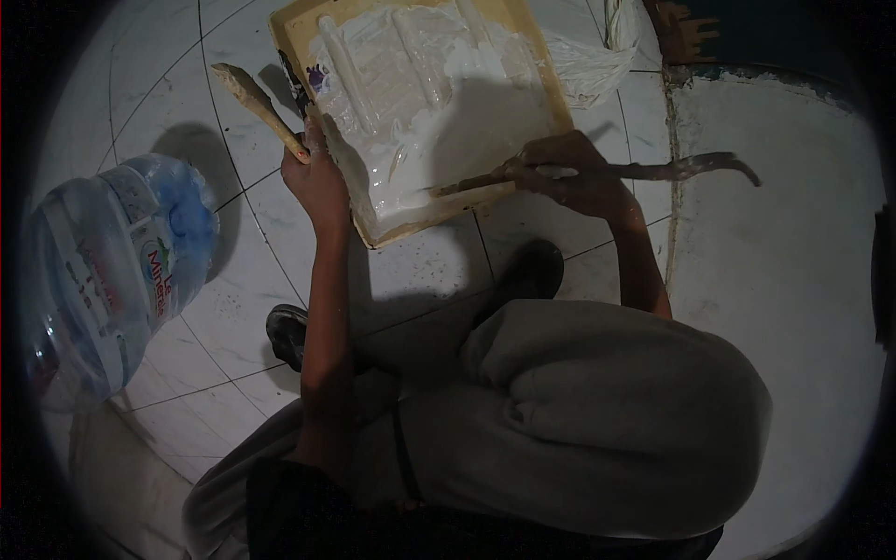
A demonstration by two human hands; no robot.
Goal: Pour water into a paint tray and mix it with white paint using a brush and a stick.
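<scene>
A cream-yellow rectangular tray lies tilted on the floor, its ridged inside coated with wet white paint. My left hand is closed at the tray's left edge, gripping a light wooden stick with a broad, flat upper end that points up and left. My right hand is closed around a long dark stick. The stick's curved end reaches out to the right, while its other end rests in the paint near the tray's front edge.
A large clear plastic water bottle lies at the left. White stringy material sits beyond the tray, beside a raised white ledge. Another person's bare hand or foot shows at the top right. My dark shoes stand on tiles.
</scene>
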